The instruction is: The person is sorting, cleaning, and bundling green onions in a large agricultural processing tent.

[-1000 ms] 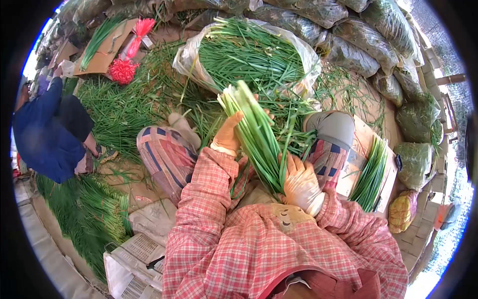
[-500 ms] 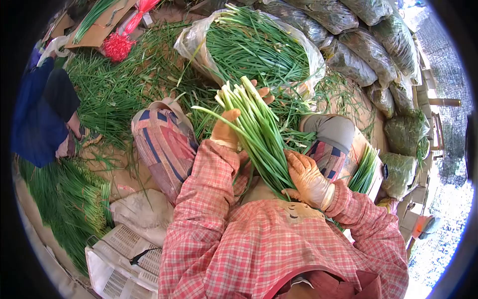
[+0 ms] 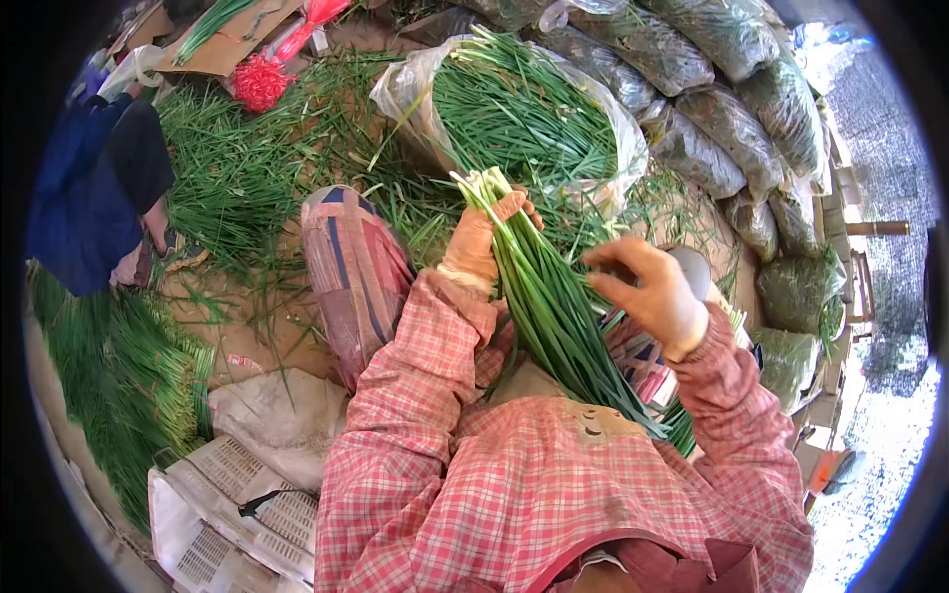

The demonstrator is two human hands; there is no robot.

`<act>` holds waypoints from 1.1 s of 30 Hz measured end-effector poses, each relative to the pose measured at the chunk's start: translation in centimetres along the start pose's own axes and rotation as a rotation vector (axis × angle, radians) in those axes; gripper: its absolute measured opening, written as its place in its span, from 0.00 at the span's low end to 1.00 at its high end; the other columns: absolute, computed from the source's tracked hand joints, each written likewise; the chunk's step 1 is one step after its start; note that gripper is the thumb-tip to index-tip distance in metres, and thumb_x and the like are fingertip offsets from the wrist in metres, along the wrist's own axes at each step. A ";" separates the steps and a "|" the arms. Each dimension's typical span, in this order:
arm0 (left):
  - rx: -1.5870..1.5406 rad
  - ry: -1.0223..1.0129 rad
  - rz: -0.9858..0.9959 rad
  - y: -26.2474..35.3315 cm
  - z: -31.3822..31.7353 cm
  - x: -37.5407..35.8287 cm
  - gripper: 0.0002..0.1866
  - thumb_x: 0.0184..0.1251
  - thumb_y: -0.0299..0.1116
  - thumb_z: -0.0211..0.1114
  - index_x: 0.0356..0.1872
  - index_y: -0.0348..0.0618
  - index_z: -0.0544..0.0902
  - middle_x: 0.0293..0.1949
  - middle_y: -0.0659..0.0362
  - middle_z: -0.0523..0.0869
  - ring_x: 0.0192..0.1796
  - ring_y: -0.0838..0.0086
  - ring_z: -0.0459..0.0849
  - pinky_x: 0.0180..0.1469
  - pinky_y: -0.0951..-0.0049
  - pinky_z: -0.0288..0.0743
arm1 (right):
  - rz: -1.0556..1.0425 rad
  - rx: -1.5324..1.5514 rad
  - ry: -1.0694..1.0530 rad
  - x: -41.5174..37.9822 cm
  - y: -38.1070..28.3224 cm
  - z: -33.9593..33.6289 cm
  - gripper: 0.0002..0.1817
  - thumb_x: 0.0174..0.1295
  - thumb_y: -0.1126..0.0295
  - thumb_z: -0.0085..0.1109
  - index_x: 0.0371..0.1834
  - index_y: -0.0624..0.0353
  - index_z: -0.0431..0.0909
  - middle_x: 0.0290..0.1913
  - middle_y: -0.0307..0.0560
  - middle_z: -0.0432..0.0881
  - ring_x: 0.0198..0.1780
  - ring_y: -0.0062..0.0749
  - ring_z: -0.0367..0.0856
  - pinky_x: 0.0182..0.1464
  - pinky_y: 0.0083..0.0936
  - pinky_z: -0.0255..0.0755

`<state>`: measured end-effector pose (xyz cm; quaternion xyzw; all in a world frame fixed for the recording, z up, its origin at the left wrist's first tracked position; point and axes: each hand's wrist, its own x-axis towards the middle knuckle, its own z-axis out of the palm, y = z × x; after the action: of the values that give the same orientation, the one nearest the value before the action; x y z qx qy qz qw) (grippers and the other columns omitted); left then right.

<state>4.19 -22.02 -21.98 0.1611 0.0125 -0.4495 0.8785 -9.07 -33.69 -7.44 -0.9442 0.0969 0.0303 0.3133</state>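
My left hand [image 3: 479, 237], in a tan glove, is wrapped round a bunch of garlic chives [image 3: 559, 306] near its pale stem ends. The stems point up and away from me, and the green leaves slant down to the right across my lap. Just right of the bunch, my right hand [image 3: 647, 287], gloved too, is raised with thumb and fingers apart and nothing between them. Its fingertips are a little blurred. Beyond my hands lies a clear plastic bag [image 3: 403, 91] full of loose chives [image 3: 524, 109].
Loose chives [image 3: 227, 188] cover the floor at left. Tied bundles [image 3: 129, 385] lie nearer, beside a printed carton [image 3: 237, 504]. Filled plastic bags [image 3: 692, 148] are stacked at the back right. A pink string bundle [image 3: 260, 84] lies far left. Another person's dark clothing [image 3: 84, 208] shows at the left edge.
My right hand has come off the chives' leaves and moved up and right, opening. My left hand has closed round the stems, and the leaf ends now spread lower right.
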 end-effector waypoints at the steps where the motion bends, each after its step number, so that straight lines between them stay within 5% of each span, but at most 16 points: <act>1: 0.031 0.021 0.003 0.1 0.1 0.0 0.10 0.55 0.29 0.64 0.36 0.40 0.75 0.27 0.59 0.79 0.29 0.68 0.80 0.34 0.68 0.77 | -0.057 0.003 0.043 1.7 -0.9 0.9 0.14 0.49 0.63 0.62 0.36 0.59 0.77 0.30 0.47 0.77 0.30 0.35 0.77 0.33 0.29 0.71; 4: 0.145 0.196 0.026 0.5 0.6 -0.4 0.07 0.54 0.30 0.65 0.32 0.43 0.75 0.26 0.60 0.80 0.25 0.73 0.78 0.28 0.73 0.73 | -0.196 -0.225 0.026 5.4 -0.2 5.4 0.13 0.51 0.61 0.60 0.30 0.59 0.75 0.29 0.50 0.75 0.31 0.43 0.76 0.34 0.31 0.70; 6: 0.150 0.241 0.095 0.3 -0.5 0.1 0.09 0.56 0.31 0.64 0.36 0.42 0.76 0.29 0.59 0.80 0.28 0.72 0.79 0.30 0.73 0.74 | -0.157 -0.010 -0.019 6.6 1.1 6.8 0.13 0.52 0.61 0.59 0.30 0.60 0.75 0.28 0.52 0.75 0.31 0.45 0.76 0.34 0.31 0.69; 8: 0.117 0.197 0.044 0.7 -1.0 0.0 0.12 0.57 0.32 0.63 0.40 0.40 0.75 0.30 0.58 0.81 0.30 0.72 0.80 0.33 0.73 0.76 | -0.050 0.245 -0.059 6.9 2.0 6.6 0.11 0.53 0.63 0.56 0.29 0.61 0.77 0.27 0.54 0.75 0.30 0.43 0.76 0.34 0.30 0.69; 11: 0.055 -0.009 -0.011 1.7 -0.1 -0.4 0.20 0.58 0.29 0.61 0.52 0.38 0.70 0.39 0.53 0.80 0.39 0.67 0.81 0.39 0.68 0.78 | 0.151 0.385 -0.231 7.2 3.3 4.0 0.11 0.56 0.65 0.52 0.27 0.62 0.77 0.26 0.45 0.77 0.29 0.27 0.74 0.35 0.24 0.68; 15: 0.002 -0.201 -0.064 2.1 1.4 -0.7 0.32 0.54 0.31 0.61 0.61 0.39 0.59 0.52 0.48 0.74 0.50 0.57 0.77 0.47 0.57 0.76 | 0.039 0.464 -0.428 7.6 4.1 2.2 0.12 0.60 0.65 0.48 0.34 0.63 0.75 0.27 0.44 0.77 0.31 0.26 0.74 0.37 0.23 0.68; 17: -0.069 -0.223 -0.149 2.7 2.5 -1.4 0.31 0.52 0.28 0.61 0.59 0.38 0.62 0.50 0.46 0.76 0.49 0.56 0.77 0.48 0.52 0.75 | -0.153 0.429 -0.499 8.2 5.3 2.3 0.12 0.62 0.65 0.45 0.32 0.63 0.74 0.27 0.45 0.77 0.31 0.29 0.75 0.35 0.26 0.69; 18: 0.076 -0.128 -0.140 2.9 2.8 -1.5 0.23 0.51 0.29 0.61 0.51 0.36 0.70 0.41 0.47 0.79 0.44 0.56 0.80 0.44 0.54 0.77 | -0.305 0.375 -0.422 7.8 4.3 2.0 0.06 0.53 0.69 0.52 0.25 0.60 0.70 0.24 0.45 0.71 0.27 0.35 0.73 0.28 0.28 0.67; 19: 0.040 -0.222 -0.155 2.3 1.7 -0.7 0.15 0.51 0.28 0.62 0.41 0.35 0.74 0.33 0.50 0.80 0.39 0.59 0.81 0.39 0.60 0.78 | -0.980 -0.037 -0.195 9.0 6.9 3.5 0.04 0.47 0.71 0.54 0.24 0.58 0.71 0.22 0.46 0.71 0.25 0.39 0.73 0.25 0.30 0.67; 20: 0.131 -0.217 0.087 2.2 2.8 -0.7 0.12 0.52 0.27 0.63 0.38 0.35 0.74 0.29 0.52 0.80 0.35 0.63 0.81 0.36 0.66 0.78 | -0.880 -0.087 -0.287 8.7 7.0 3.5 0.02 0.47 0.72 0.55 0.23 0.56 0.73 0.21 0.47 0.72 0.25 0.39 0.74 0.25 0.31 0.69; 22: 0.226 -0.031 0.008 1.9 1.7 -0.4 0.12 0.54 0.26 0.62 0.40 0.37 0.74 0.30 0.54 0.80 0.35 0.68 0.81 0.39 0.72 0.76 | -0.555 -0.145 -0.436 9.3 8.0 2.4 0.10 0.55 0.63 0.56 0.35 0.57 0.78 0.26 0.48 0.79 0.29 0.41 0.78 0.33 0.33 0.73; 24: 0.199 -0.113 -0.033 1.9 1.9 0.2 0.14 0.55 0.29 0.62 0.42 0.37 0.74 0.33 0.55 0.81 0.38 0.69 0.81 0.43 0.72 0.74 | -0.060 0.035 -0.446 12.5 2.4 -2.7 0.31 0.55 0.46 0.55 0.52 0.61 0.71 0.40 0.59 0.79 0.45 0.44 0.78 0.49 0.31 0.69; 27: 0.218 -0.217 -0.078 1.9 4.7 -0.4 0.18 0.53 0.32 0.65 0.43 0.38 0.73 0.33 0.56 0.80 0.39 0.67 0.80 0.44 0.69 0.74 | -0.502 0.386 -0.190 15.8 -2.7 -5.1 0.43 0.55 0.40 0.49 0.60 0.70 0.59 0.55 0.62 0.69 0.58 0.47 0.68 0.59 0.35 0.61; 30: 0.193 -0.161 -0.213 2.4 5.1 -1.1 0.21 0.54 0.32 0.65 0.49 0.38 0.71 0.40 0.55 0.80 0.42 0.67 0.80 0.46 0.68 0.74 | -0.636 0.124 -0.450 18.8 -2.5 -1.5 0.37 0.57 0.43 0.49 0.57 0.66 0.64 0.51 0.62 0.73 0.53 0.46 0.73 0.55 0.31 0.65; 32: 0.214 -0.133 -0.363 1.9 1.3 0.3 0.22 0.55 0.33 0.63 0.51 0.38 0.71 0.44 0.55 0.80 0.45 0.68 0.79 0.47 0.69 0.74 | -0.524 0.025 -0.720 17.1 -3.3 -0.2 0.31 0.58 0.46 0.50 0.54 0.60 0.70 0.45 0.58 0.77 0.46 0.47 0.77 0.49 0.31 0.71; 33: 0.207 -0.136 -0.384 1.8 1.2 0.3 0.21 0.55 0.33 0.63 0.51 0.38 0.71 0.44 0.55 0.80 0.45 0.67 0.80 0.47 0.69 0.74 | -0.589 -0.010 -0.669 16.3 -3.0 0.2 0.28 0.58 0.47 0.50 0.53 0.58 0.71 0.43 0.56 0.78 0.44 0.47 0.78 0.46 0.31 0.72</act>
<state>5.63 -21.64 -20.41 0.2145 -0.0625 -0.6172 0.7544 7.55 -33.84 -7.78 -0.8712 -0.2833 0.2442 0.3181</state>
